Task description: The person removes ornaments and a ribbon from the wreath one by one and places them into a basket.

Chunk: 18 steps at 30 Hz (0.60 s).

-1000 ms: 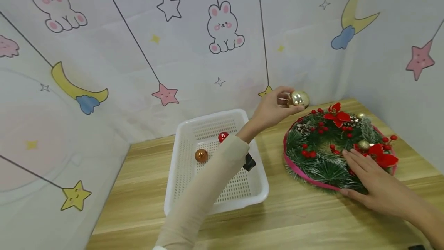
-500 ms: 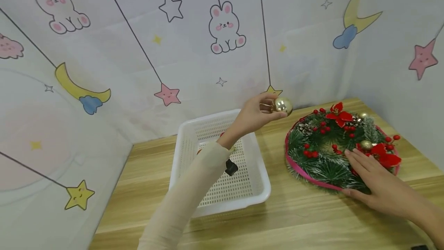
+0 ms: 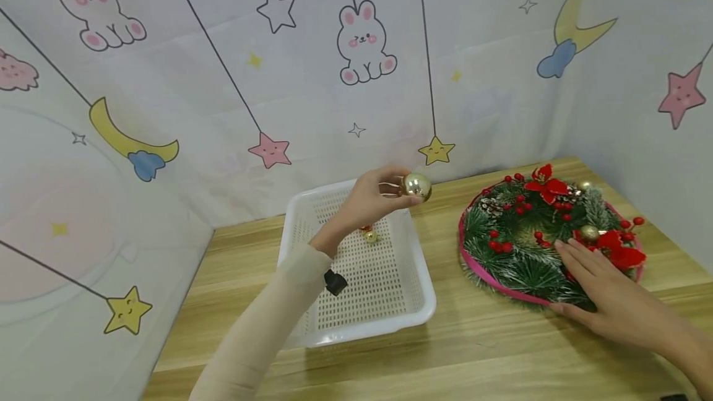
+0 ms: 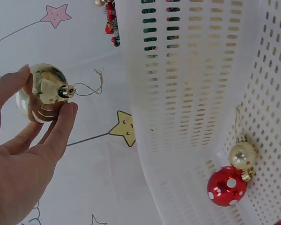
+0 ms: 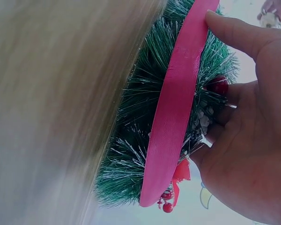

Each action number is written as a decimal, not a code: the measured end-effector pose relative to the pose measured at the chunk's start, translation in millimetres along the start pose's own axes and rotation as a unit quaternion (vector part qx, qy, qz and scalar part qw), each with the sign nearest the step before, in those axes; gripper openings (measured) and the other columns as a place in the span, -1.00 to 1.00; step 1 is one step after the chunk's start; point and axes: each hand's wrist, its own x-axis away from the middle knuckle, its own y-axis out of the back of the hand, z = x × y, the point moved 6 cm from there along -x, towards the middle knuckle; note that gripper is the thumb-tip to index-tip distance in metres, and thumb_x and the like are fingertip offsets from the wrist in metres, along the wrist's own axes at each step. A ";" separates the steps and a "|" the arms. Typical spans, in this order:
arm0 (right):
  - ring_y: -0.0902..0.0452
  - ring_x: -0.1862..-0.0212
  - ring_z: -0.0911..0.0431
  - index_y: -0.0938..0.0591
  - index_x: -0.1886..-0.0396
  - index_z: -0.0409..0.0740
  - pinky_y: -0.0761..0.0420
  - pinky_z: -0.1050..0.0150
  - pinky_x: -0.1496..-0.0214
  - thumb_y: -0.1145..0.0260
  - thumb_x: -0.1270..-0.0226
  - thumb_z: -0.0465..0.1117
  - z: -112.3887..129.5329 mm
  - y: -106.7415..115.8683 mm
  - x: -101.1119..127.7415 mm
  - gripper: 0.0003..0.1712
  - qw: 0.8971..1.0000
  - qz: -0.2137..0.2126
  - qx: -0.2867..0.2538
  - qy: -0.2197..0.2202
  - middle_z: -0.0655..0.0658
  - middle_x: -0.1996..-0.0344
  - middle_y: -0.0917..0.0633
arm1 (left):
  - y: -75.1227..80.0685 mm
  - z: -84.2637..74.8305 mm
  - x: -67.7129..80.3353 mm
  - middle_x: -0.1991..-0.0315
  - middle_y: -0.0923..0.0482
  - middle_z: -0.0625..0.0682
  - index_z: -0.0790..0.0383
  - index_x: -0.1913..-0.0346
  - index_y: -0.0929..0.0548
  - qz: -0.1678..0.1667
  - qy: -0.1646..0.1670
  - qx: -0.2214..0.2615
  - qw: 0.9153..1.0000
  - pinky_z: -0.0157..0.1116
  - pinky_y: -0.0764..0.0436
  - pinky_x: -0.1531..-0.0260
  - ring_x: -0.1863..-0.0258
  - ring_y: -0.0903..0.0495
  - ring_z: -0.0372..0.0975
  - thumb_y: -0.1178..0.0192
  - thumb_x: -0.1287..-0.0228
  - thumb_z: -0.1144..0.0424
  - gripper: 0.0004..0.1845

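Observation:
A shiny gold bauble is pinched between the fingers and thumb of my left hand, above the far right corner of a white perforated plastic basket. Its cap and thin gold hanging loop show in the left wrist view. My right hand rests on the near right of a green Christmas wreath, fingers laid straight across the top. The thumb lies at the pink ribbon round its side; the other fingertips are partly hidden among the needles in the right wrist view.
Inside the basket lie a red bauble with white dots and a small gold bauble. Red poinsettias, berries and pine cones decorate the wreath. A printed fabric backdrop stands behind the wooden table.
My left hand has carried the gold bauble leftward and slightly down, away from the wreath to over the basket's right side. The right hand has stayed on the wreath.

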 end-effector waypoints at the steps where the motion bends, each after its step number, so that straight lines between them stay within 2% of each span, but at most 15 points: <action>1: 0.29 -0.77 -0.15 0.10 -0.75 -0.10 0.61 0.31 -0.67 -0.54 -0.32 0.07 -0.5 -0.2 0.1 0.29 1.000 0.001 -0.003 -0.002 -0.40 -0.65 -0.16 | 2.4 4.2 2.6 -0.13 -0.73 0.06 0.07 -0.30 -0.64 0.003 0.008 0.003 1.000 -0.23 -0.73 -0.16 -0.15 -0.74 -0.10 -0.53 -0.27 0.14 -0.45; 5: 0.24 -0.75 -0.25 0.11 -0.75 -0.10 0.54 0.10 -0.73 -0.53 -0.33 0.08 -2.4 -0.2 -0.2 0.29 1.000 0.008 -0.013 -0.011 -0.43 -0.65 -0.15 | 10.8 18.8 13.4 -0.14 -0.72 0.01 0.01 -0.29 -0.64 0.014 0.040 0.013 0.999 -0.20 -0.73 -0.16 -0.16 -0.75 -0.14 -0.53 -0.26 0.09 -0.45; 8: 0.22 -0.72 -0.34 0.13 -0.75 -0.09 0.47 -0.09 -0.73 -0.51 -0.35 0.09 -4.0 0.2 -1.1 0.29 0.999 0.016 -0.020 -0.021 -0.44 -0.65 -0.13 | 15.4 29.3 19.8 -0.13 -0.73 -0.02 -0.03 -0.26 -0.65 0.022 0.050 0.016 0.998 -0.19 -0.74 -0.08 -0.14 -0.76 -0.17 -0.53 -0.25 0.05 -0.47; 11: 0.21 -0.72 -0.36 0.15 -0.76 -0.06 0.43 -0.18 -0.73 -0.50 -0.36 0.11 -4.9 0.1 -2.0 0.28 0.999 0.023 -0.025 -0.028 -0.45 -0.65 -0.12 | 16.6 40.0 25.8 -0.12 -0.75 -0.02 -0.03 -0.24 -0.66 0.037 0.059 0.013 0.997 -0.15 -0.75 -0.07 -0.12 -0.77 -0.17 -0.54 -0.25 0.04 -0.49; 13: 0.21 -0.72 -0.36 0.15 -0.76 -0.05 0.44 -0.17 -0.73 -0.49 -0.37 0.11 -4.7 -0.5 -2.1 0.27 0.999 0.026 -0.027 -0.028 -0.44 -0.66 -0.12 | 15.4 47.4 30.1 -0.11 -0.76 -0.01 -0.01 -0.23 -0.67 0.048 0.070 0.010 0.996 -0.10 -0.75 -0.09 -0.11 -0.78 -0.17 -0.55 -0.23 0.06 -0.49; 18: 0.22 -0.74 -0.29 0.12 -0.76 -0.07 0.54 0.03 -0.73 -0.49 -0.37 0.11 -3.8 -1.3 -0.9 0.26 0.999 0.022 -0.023 -0.021 -0.42 -0.66 -0.14 | 9.4 62.2 39.0 -0.09 -0.77 0.03 0.07 -0.22 -0.67 0.070 0.092 -0.010 0.993 -0.12 -0.75 -0.12 -0.07 -0.78 -0.18 -0.58 -0.19 0.07 -0.45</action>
